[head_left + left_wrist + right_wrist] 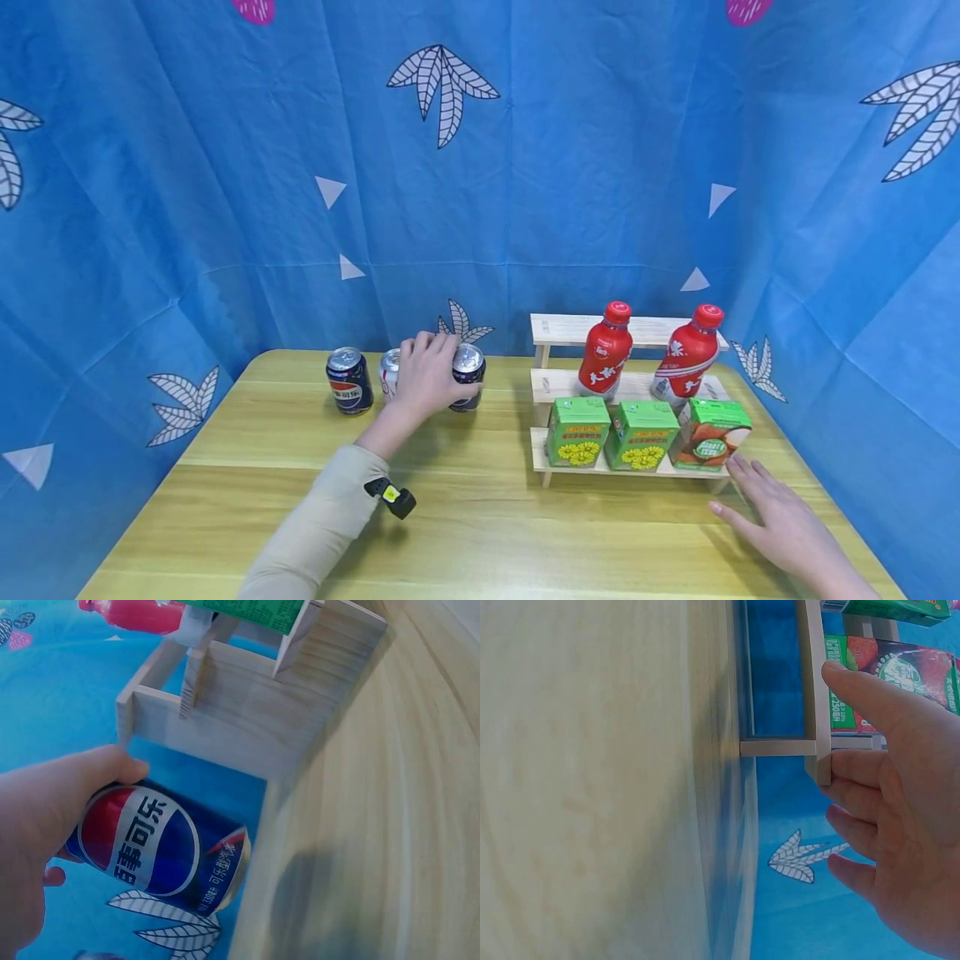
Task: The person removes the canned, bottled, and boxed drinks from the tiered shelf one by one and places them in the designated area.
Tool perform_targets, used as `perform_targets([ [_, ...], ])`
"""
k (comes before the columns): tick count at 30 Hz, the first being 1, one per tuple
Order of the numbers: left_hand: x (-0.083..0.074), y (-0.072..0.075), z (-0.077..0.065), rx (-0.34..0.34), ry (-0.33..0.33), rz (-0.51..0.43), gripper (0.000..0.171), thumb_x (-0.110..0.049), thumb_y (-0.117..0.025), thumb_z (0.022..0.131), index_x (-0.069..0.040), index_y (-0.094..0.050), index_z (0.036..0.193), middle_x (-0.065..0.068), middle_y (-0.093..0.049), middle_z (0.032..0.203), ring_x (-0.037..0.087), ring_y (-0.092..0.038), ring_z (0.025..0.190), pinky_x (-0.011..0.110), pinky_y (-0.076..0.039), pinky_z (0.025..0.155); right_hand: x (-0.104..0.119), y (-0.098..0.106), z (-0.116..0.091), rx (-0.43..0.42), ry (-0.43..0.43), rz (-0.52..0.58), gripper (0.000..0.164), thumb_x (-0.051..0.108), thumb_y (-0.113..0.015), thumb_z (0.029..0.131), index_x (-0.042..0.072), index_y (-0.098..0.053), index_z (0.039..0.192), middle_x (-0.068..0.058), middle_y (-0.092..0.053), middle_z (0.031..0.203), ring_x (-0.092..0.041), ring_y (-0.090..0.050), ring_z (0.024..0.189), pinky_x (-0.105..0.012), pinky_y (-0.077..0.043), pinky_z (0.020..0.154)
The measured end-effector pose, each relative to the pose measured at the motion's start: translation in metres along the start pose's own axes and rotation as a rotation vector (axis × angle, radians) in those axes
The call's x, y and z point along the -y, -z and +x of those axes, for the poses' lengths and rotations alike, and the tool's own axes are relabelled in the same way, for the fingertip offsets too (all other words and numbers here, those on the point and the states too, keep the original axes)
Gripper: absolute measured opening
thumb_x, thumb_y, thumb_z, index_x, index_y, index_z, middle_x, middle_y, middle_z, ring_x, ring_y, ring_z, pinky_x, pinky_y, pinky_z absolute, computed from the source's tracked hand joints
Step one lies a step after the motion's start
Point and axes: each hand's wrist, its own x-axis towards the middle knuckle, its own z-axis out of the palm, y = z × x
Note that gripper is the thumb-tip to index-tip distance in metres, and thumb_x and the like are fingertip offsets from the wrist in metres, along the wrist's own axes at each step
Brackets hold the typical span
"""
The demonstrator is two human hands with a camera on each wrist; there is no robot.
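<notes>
My left hand (429, 372) grips a dark blue Pepsi can (468, 362) near its top. In the left wrist view, the can's red, white and blue label (154, 844) faces the camera and the thumb lies over its upper end. At the far right, my right hand (783, 518) holds nothing, its fingers extended beside the front right end of a wooden stepped shelf (555, 386). A green juice carton with a brown and white fruit picture (711, 435) stands right by those fingertips on the bottom step.
Left of the held can stand a white can (388, 372), partly behind the hand, and another Pepsi can (349, 383). Two green cartons with yellow flowers (579, 432) share the bottom step. Two red bottles (606, 354) stand on the middle step. A blue curtain (480, 208) surrounds the table.
</notes>
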Motion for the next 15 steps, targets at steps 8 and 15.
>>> perform_targets([
  [8,0.004,-0.012,-0.002,0.044,0.021,-0.003,0.079,-0.068,-0.074,0.067,-0.016,-0.057,0.124,0.003,-0.063,0.121,0.027,-0.046,0.116,0.046,-0.034,0.095,0.000,0.000,0.000,-0.010,0.004,0.001,0.078,0.049,-0.061,0.092,-0.009,-0.041,0.141,-0.033,-0.039,0.146,-0.056,-0.034,0.132,-0.069,-0.031,0.100],
  [15,0.008,-0.022,-0.003,0.052,0.033,0.022,0.079,-0.072,-0.072,0.066,-0.016,-0.057,0.120,0.002,-0.064,0.119,0.027,-0.047,0.113,0.044,-0.035,0.093,0.000,0.000,-0.001,-0.012,-0.001,0.001,0.079,0.049,-0.060,0.092,-0.009,-0.041,0.141,-0.033,-0.039,0.146,-0.056,-0.035,0.132,-0.069,-0.031,0.100],
])
